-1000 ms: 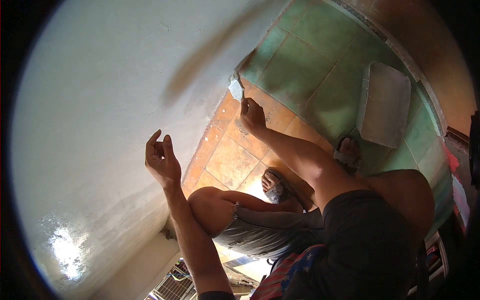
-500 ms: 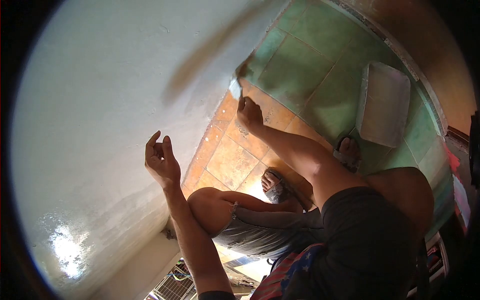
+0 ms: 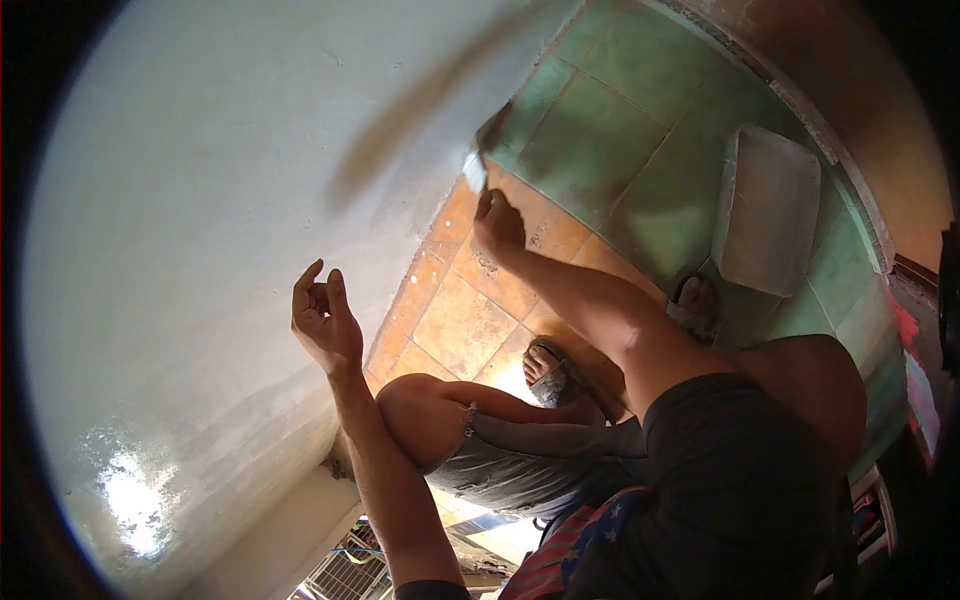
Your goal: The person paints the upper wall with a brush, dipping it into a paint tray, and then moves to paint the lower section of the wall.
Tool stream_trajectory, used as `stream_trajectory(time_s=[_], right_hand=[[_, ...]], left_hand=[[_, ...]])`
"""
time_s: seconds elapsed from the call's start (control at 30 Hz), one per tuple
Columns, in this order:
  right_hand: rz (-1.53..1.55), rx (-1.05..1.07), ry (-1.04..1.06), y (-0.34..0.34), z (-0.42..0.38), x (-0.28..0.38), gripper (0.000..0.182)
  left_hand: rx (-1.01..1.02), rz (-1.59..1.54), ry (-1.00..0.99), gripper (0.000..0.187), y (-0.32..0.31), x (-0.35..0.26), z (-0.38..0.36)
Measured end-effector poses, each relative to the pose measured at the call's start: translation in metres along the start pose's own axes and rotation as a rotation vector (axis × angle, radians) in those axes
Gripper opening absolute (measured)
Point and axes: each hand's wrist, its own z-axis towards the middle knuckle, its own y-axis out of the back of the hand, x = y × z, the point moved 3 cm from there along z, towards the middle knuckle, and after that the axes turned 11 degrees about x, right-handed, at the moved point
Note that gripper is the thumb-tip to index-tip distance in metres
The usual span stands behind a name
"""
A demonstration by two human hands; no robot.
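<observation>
My right hand (image 3: 499, 225) is closed round the handle end of a small brush-like tool (image 3: 475, 171), whose pale part lies close to the foot of the white wall (image 3: 230, 190). The tool's far end looks dark and is hard to make out. Further left and lower, my left hand (image 3: 327, 312) is raised in front of the wall with its fingers loosely curled and apart, holding nothing.
A whitish rectangular tub (image 3: 768, 212) rests on the green floor tiles (image 3: 590, 145). Orange tiles (image 3: 460, 320) border the wall. My sandalled feet and bent knee are below my hands. A wire rack (image 3: 347, 577) stands at the bottom.
The tool and my right hand have shifted very slightly by the wall. My left hand has barely moved.
</observation>
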Motion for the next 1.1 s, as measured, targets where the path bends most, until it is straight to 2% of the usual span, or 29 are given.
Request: stream_trajectory(time_s=[0.17, 0.23, 0.27, 0.3, 0.37, 0.43, 0.5, 0.6, 0.77, 0.83, 0.9, 0.93, 1.03, 1.1], right_hand=[[0.013, 0.187, 0.088, -0.027, -0.036, -0.016, 0.032], [0.04, 0.137, 0.112, -0.022, -0.044, -0.018, 0.029], [0.045, 0.046, 0.131, -0.018, -0.043, -0.02, 0.027], [0.056, 0.01, 0.065, -0.012, -0.036, -0.021, 0.026], [0.091, -0.075, -0.008, 0.008, -0.015, -0.019, 0.028], [0.191, -0.183, 0.018, 0.026, 0.006, -0.011, 0.031], [0.215, -0.188, 0.025, 0.031, 0.014, -0.003, 0.034], [0.025, -0.02, -0.091, 0.015, 0.011, 0.007, 0.036], [0.059, 0.198, 0.004, -0.01, -0.025, -0.001, 0.033], [0.056, 0.191, 0.017, -0.011, -0.028, -0.006, 0.033], [0.096, -0.002, 0.034, -0.001, -0.027, -0.002, 0.032], [0.133, -0.006, -0.035, 0.005, -0.02, -0.003, 0.032], [0.198, -0.136, 0.008, 0.022, 0.009, 0.003, 0.032], [0.163, -0.111, -0.003, 0.022, 0.013, 0.009, 0.032]], left_hand=[[0.031, -0.004, -0.005, 0.025, -0.005, 0.0, 0.004], [0.026, 0.008, -0.01, 0.026, -0.004, 0.001, 0.003], [0.025, 0.008, -0.006, 0.026, -0.003, 0.004, 0.002], [0.024, -0.003, 0.003, 0.026, -0.002, 0.007, 0.0], [0.021, -0.009, 0.016, 0.026, 0.002, 0.009, -0.003], [0.016, 0.003, 0.032, 0.026, 0.004, 0.005, -0.004], [0.015, -0.009, 0.025, 0.026, 0.004, 0.011, -0.003], [0.017, -0.003, -0.001, 0.026, 0.0, 0.008, -0.001], [0.038, 0.004, -0.016, 0.027, -0.004, 0.003, 0.003], [0.028, -0.008, -0.016, 0.027, -0.003, 0.008, 0.003], [0.026, -0.006, -0.007, 0.027, -0.002, 0.006, 0.002], [0.021, -0.006, 0.0, 0.027, -0.001, 0.006, 0.002], [0.013, 0.015, -0.004, 0.027, 0.0, 0.006, 0.0], [0.013, 0.002, 0.001, 0.027, 0.001, 0.009, 0.0]])
